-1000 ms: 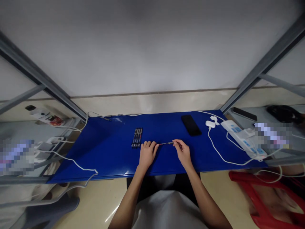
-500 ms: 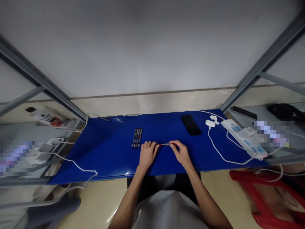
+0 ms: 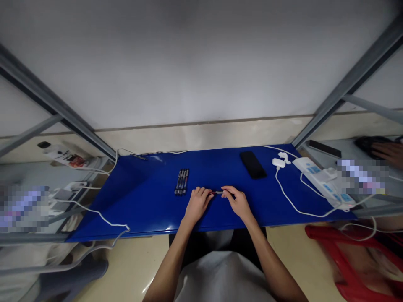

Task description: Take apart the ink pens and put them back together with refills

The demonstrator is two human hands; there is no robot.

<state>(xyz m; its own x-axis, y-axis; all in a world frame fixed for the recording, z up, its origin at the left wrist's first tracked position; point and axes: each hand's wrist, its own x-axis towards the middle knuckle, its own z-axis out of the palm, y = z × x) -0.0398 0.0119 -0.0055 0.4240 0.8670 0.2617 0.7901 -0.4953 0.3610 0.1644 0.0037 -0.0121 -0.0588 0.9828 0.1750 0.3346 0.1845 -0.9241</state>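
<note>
Between my two hands a slim pen (image 3: 217,192) lies level, reddish toward the left and grey-dark toward the right. My left hand (image 3: 199,203) is closed on its left end, with the knuckles upward. The fingers of my right hand (image 3: 236,201) pinch its right end. Both hands are low over the blue tabletop (image 3: 141,197), near its front half. Just left of my left hand, several pens (image 3: 181,182) lie side by side in a neat row, dark at both ends. The pen's two ends are hidden by my fingers.
A black phone (image 3: 252,165) lies at the back right. Beside it are a white earbud case (image 3: 278,162) on a cable and a power strip (image 3: 324,184). A bottle (image 3: 63,155) stands on the left neighbouring desk. Another person's hand (image 3: 388,152) shows at far right.
My hands have drawn slightly closer, and the thin red piece and grey barrel between them now look joined or nearly so. Another person's hand has appeared at far right.
</note>
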